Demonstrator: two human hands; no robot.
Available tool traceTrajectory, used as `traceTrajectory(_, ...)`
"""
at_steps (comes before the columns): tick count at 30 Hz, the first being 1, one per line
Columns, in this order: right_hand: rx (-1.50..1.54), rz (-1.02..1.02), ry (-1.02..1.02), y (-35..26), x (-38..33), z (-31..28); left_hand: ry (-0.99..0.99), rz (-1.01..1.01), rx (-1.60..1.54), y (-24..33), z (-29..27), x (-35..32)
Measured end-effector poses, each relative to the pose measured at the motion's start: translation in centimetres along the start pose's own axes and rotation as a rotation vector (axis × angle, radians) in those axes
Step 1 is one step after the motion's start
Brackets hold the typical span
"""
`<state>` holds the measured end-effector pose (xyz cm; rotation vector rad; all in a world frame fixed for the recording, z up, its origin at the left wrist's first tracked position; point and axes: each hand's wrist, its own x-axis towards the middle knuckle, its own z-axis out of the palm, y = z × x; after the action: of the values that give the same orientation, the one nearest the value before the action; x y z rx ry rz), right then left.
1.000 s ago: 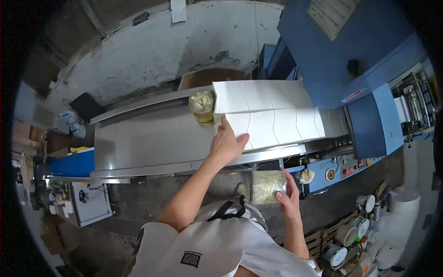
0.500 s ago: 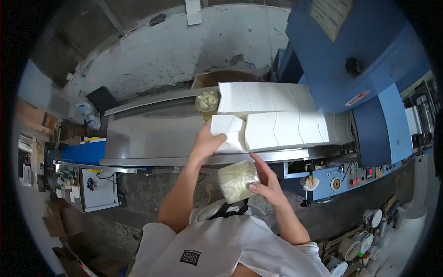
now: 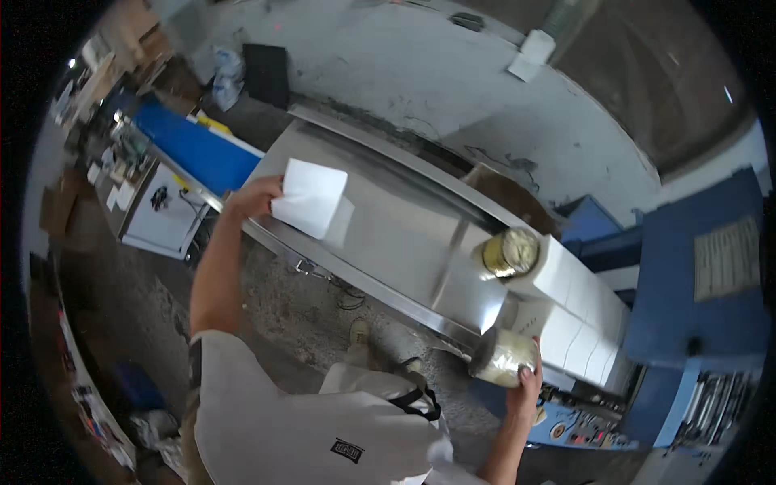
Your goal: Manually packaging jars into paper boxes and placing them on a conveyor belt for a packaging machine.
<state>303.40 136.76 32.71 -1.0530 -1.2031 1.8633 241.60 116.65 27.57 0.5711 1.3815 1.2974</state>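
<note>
White flat carton (image 3: 309, 196) is now gripped by left hand (image 3: 252, 198) fingers, lifted off the stack to 10 o'clock above the steel counter (image 3: 404, 242). Clear filled bag (image 3: 505, 356), earlier held lower, is clasped by right hand (image 3: 527, 388) at 4 o'clock beside the white carton stack (image 3: 582, 315).

My white sheet (image 3: 309, 196) hides my left fingertips; clutter at nine o'clock blurs; the blue machine (image 3: 695, 323) at three o'clock is cut off.

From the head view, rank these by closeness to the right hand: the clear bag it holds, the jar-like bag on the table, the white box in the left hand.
1. Clear bag: in the right hand, at the table's near edge.
2. Yellowish bag: on the metal table, beside the white boxes.
3. White box: far left, held by the left hand.
</note>
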Motion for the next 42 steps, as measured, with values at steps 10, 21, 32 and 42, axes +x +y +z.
traceTrajectory(10,-0.12,-0.024,0.102,-0.3,-0.2,-0.2,1.079,0.654,0.552,0.8,0.6,2.5)
traceTrajectory(21,0.107,0.068,-0.193,-6.1,-1.7,-10.3,-0.114,0.117,0.572,-6.6,54.4,8.0)
traceTrajectory(32,0.174,0.023,-0.242,-5.6,-4.4,-21.9,0.019,0.184,0.928,-5.3,65.3,8.3)
traceTrajectory(42,0.196,0.146,-0.365,-3.8,0.2,-15.7,-0.11,0.072,0.248,-5.6,53.7,9.2)
